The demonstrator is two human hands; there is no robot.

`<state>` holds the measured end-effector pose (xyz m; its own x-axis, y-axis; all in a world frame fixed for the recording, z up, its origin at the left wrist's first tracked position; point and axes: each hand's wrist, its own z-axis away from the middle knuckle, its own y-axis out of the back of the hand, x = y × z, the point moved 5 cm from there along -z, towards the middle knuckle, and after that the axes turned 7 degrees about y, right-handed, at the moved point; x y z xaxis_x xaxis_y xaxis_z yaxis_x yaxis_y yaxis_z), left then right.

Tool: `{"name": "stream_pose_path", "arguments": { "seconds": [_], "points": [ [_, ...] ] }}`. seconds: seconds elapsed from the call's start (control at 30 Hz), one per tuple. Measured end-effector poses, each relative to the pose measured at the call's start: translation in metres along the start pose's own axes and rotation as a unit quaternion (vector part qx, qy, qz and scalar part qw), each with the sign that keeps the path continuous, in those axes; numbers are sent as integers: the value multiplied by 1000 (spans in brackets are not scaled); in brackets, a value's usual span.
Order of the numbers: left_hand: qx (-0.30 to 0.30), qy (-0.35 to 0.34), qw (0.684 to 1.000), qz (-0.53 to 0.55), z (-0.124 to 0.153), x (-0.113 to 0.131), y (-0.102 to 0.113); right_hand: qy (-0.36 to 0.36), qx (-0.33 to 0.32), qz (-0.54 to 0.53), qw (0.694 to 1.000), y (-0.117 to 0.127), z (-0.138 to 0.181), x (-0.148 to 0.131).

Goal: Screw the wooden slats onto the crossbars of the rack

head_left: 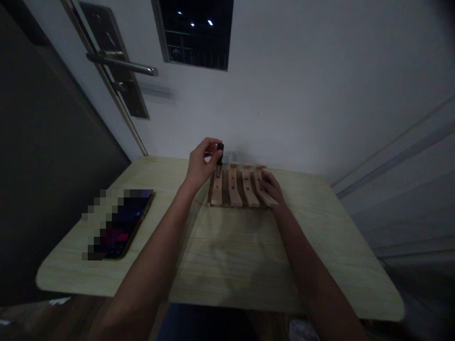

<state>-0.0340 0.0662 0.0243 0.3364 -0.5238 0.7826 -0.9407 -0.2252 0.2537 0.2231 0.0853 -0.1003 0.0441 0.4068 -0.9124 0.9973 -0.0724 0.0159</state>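
A screwdriver with a black handle [220, 154] stands nearly upright in my left hand [202, 163], pinched between thumb and fingers. Its tip points down at the upper part of the leftmost wooden slat [217, 194]. Several such pale, slightly curved slats lie side by side across a darker base [238, 205], with dark dots like screws or holes in them. On the far right of this wooden piece, my right hand [272, 188] is closed around the edge by the rightmost slat [265, 193]. Some of its fingers are hidden behind the wood.
A phone [122, 227], partly pixelated, lies to the left on the pale wood-grain table [227, 255]. Behind the table rises a white door [291, 94] with a metal lever handle [124, 64] and a small dark window [199, 33]. The light is dim.
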Motion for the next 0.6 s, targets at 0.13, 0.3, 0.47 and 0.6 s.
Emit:
{"name": "stream_pose_path", "arguments": {
  "seconds": [0.13,0.3,0.47,0.6],
  "points": [
    [-22,-26,999,21,8,7,-4,22,-13,-2,1000,-1,1,0],
    [-103,-37,994,-13,1,17,-11,22,-19,14,999,0,3,-2],
    [-146,-66,982,-96,-18,28,-8,13,-25,12,1000,-1,3,-5],
    [-134,-92,976,-143,-23,33,-5,8,-17,25,1000,0,2,-8]
  ]
}}
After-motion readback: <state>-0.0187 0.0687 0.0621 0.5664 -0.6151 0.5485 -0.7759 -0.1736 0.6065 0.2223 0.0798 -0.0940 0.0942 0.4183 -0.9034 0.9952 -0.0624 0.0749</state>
